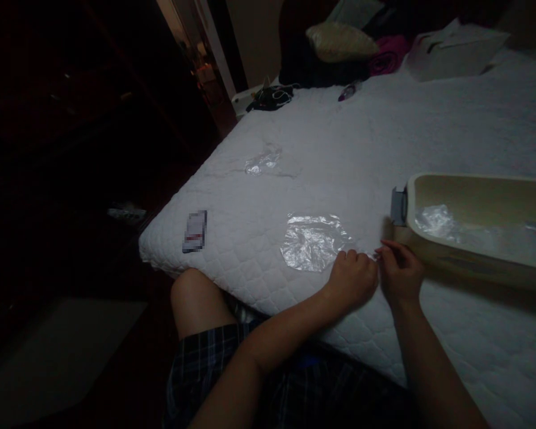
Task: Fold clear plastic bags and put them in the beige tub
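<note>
On my head view, my left hand (352, 275) is curled into a loose fist at the gathered end of a clear plastic bag (312, 243), which lies flat near the front edge of the bed (339, 140). My right hand (401, 273) is close beside it, thumb and forefinger nearly meeting; I can't tell whether they pinch the plastic. A storage box (482, 253) with a grey latch (399, 206) sits just beyond that hand, with clear plastic inside. A phone (195, 231) lies by the bed's near-left corner, and more clear film (262, 162) lies nearer the left edge.
</note>
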Action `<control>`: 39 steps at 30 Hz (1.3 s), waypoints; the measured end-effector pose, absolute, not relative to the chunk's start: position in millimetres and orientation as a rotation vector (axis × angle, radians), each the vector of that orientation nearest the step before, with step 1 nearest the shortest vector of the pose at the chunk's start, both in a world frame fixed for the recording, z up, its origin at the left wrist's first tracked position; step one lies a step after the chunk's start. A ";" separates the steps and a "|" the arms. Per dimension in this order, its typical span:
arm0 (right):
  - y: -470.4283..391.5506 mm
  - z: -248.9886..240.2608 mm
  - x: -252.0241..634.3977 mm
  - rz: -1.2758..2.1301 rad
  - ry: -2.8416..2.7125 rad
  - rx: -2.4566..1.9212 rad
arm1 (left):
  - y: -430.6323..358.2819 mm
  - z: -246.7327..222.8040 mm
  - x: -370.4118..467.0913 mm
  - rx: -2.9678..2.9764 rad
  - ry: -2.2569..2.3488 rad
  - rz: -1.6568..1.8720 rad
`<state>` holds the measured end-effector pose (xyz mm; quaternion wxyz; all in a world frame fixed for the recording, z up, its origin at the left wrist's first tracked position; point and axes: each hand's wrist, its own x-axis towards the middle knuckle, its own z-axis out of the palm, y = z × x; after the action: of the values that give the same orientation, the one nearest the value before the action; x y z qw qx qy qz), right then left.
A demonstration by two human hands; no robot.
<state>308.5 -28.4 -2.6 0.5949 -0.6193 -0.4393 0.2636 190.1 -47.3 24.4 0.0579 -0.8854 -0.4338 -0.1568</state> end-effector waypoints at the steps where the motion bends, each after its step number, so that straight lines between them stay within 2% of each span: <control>1: -28.3 -2.6 308.4 0.616 -1.015 -1.435 | -47.3 24.1 191.3 -2.673 -1.333 -0.489; 14: -27.0 -7.4 308.5 0.634 -1.009 -1.413 | -48.4 24.8 185.2 -2.738 -1.336 -0.436; 20: -26.2 -8.3 309.7 0.631 -1.021 -1.413 | -53.9 32.3 188.7 -2.775 -1.312 -0.283; 27: -26.9 -6.9 309.7 0.638 -1.006 -1.411 | -55.6 31.1 189.6 -2.778 -1.320 -0.387; 30: -28.0 -6.8 309.1 0.612 -1.028 -1.398 | -55.4 34.6 183.8 -2.815 -1.414 -0.540; 36: -30.3 -11.2 307.2 0.533 -1.113 -1.327 | -51.0 42.1 179.2 -2.692 -1.837 -1.180; 39: -30.9 -11.9 305.5 0.526 -1.217 -1.294 | -47.6 44.2 176.5 -2.564 -2.046 -1.387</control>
<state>305.5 -30.9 -11.9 0.6007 -0.5583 -0.5252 0.2271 176.5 -47.6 44.2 -0.2084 -0.7041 -0.5619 -0.3809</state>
